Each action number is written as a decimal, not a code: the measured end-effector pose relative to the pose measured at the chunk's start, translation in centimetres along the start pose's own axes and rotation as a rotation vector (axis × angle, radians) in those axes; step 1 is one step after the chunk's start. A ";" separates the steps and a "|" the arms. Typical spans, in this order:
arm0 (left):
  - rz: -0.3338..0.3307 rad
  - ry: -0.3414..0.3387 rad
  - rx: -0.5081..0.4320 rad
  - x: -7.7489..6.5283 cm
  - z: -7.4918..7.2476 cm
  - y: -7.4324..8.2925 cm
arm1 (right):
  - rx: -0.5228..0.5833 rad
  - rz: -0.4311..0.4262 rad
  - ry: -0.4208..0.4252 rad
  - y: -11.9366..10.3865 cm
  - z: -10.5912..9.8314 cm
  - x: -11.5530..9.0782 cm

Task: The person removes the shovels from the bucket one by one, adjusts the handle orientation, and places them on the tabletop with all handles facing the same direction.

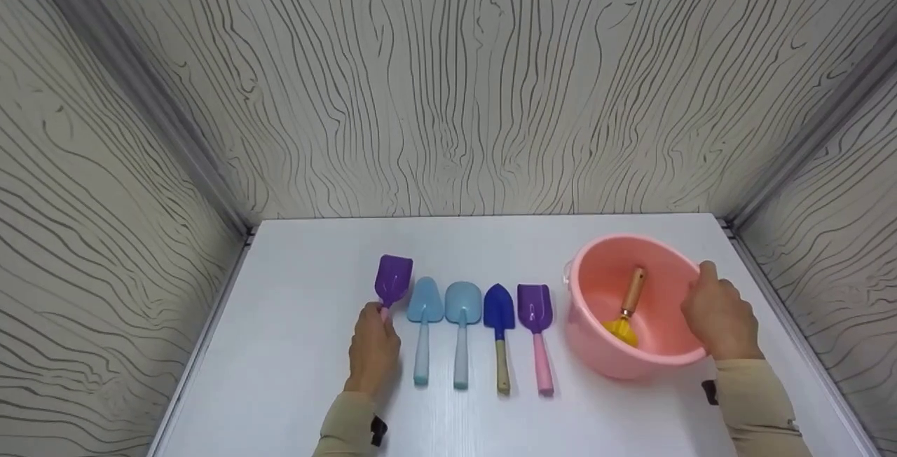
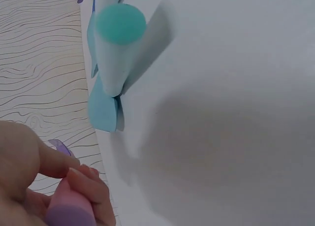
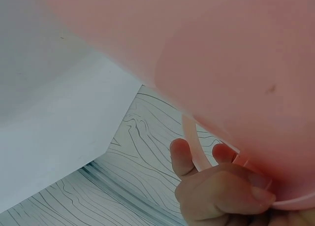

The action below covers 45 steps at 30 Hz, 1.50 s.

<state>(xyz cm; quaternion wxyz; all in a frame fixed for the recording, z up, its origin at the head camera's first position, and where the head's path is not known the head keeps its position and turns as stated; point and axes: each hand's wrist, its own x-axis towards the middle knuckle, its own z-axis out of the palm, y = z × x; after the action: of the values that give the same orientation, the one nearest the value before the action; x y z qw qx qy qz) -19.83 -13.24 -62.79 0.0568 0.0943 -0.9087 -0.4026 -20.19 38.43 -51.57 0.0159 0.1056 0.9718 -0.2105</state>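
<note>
My left hand grips the pink handle of a purple toy shovel, its blade pointing away from me at the left end of a row of toy shovels. In the left wrist view the fingers wrap round that pink handle. My right hand holds the right rim of a pink bucket, which tilts to the left. Its pale bail handle shows by the fingers in the right wrist view. Inside the bucket lies a yellow tool with a wooden handle; its head is partly hidden.
Between the hands lie two light-blue shovels, a dark-blue pointed trowel and another purple shovel with a pink handle. They rest side by side on a white table. Wood-patterned panels enclose its back and sides.
</note>
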 end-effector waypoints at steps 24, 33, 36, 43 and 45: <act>-0.083 0.054 0.088 -1.0 1.5 -1.8 | 0.031 0.021 -0.030 0.0 0.4 -0.2; -0.115 0.050 0.099 -1.0 1.9 -1.2 | 0.020 0.010 -0.008 0.2 0.2 -0.3; -0.120 0.044 0.108 -1.0 2.0 -1.2 | 0.030 0.018 -0.018 0.2 0.2 -0.3; -0.111 0.043 0.128 -0.9 2.1 -1.7 | 0.028 0.016 -0.021 0.2 0.2 -0.3; -0.115 0.038 0.121 -1.0 2.1 -1.7 | 0.021 0.017 -0.022 0.2 0.2 -0.2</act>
<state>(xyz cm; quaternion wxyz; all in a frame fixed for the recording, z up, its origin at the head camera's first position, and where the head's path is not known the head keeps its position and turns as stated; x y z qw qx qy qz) -19.03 -12.70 -65.48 0.0448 0.1573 -0.9232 -0.3479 -19.94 38.45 -51.80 0.0272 0.1117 0.9683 -0.2218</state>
